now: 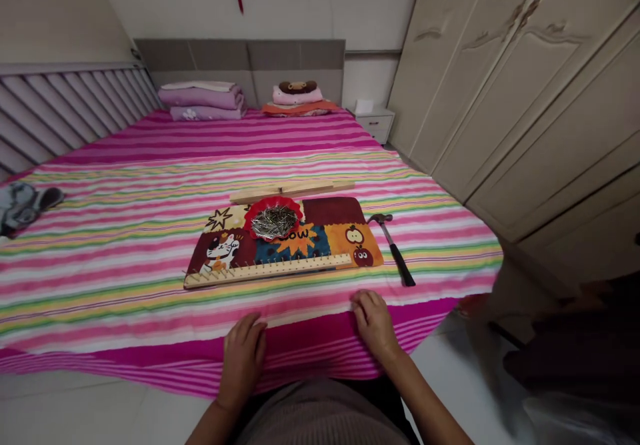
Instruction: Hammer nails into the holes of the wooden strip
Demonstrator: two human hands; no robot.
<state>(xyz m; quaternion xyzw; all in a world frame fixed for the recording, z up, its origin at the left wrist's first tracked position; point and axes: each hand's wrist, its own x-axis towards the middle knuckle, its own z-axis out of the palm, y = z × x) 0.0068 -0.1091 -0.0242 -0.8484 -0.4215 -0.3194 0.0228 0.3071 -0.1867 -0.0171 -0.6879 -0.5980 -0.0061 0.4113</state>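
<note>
Bed (125,245) looks soft under the patterned mat (334,211), so a jolt could tilt everything there; the nail-studded strip (270,271), along the mat's near edge, could prick a careless touch; the hammer (395,248), right of the mat, could slide if jostled; left hand (243,351) and right hand (373,321), nearer than the mat, bend loosely, seemingly empty, undersides hidden; the red bowl (280,201), atop the mat, could spill if bumped; its nails (274,222) blur together, uncountable.

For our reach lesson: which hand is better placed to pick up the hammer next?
Probably the right hand: it looks empty and rests close to the hammer; the left hand lies farther off.
</note>
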